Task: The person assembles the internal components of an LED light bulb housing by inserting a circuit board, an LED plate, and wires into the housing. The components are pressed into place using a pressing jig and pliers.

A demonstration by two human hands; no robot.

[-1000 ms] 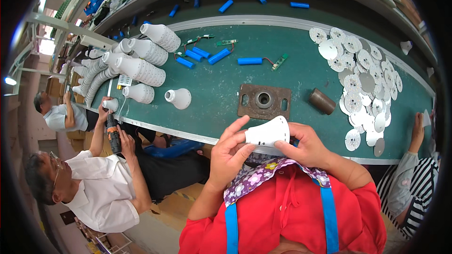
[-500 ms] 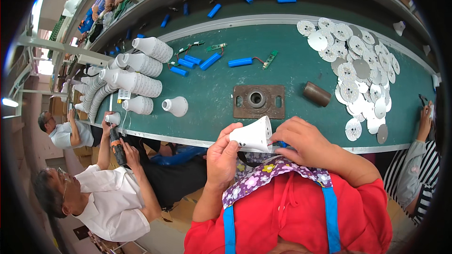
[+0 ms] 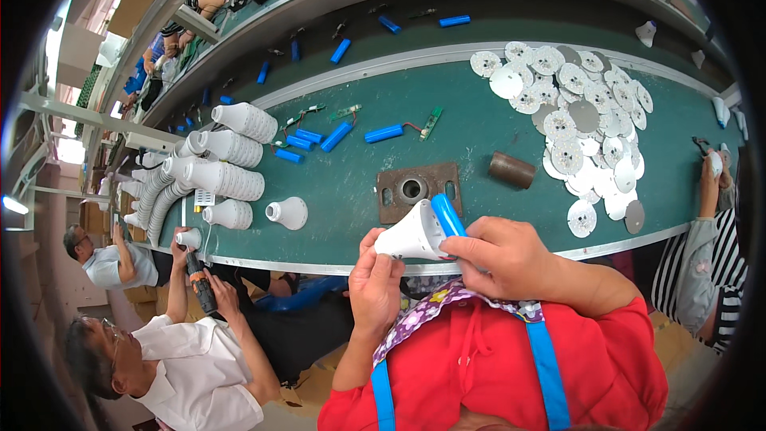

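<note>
My left hand (image 3: 375, 287) pinches a white cone-shaped lamp housing (image 3: 408, 236) near its narrow end, with the wide mouth turned to the right. Between the thumb and fingers of my right hand (image 3: 504, 258) is a blue cylindrical battery (image 3: 448, 215). It stands tilted upright at the housing's mouth, its lower end covered by my fingers. Both are held above the bench's near edge. Just beyond them lies a brown metal plate (image 3: 391, 209) with a raised ring. A brown cylinder (image 3: 511, 170) rests on its side to the right.
Round white and grey discs (image 3: 586, 117) are heaped at right. Stacked white housings (image 3: 231, 178) and a single housing (image 3: 288, 213) stand left, near blue batteries (image 3: 337, 136) with circuit boards. A co-worker at left holds a power screwdriver (image 3: 201, 283). Another person's hand (image 3: 712, 168) is at far right.
My right hand has raised the blue battery from low beside the housing to upright at its mouth. The bench scene has shifted left and slightly down in the picture.
</note>
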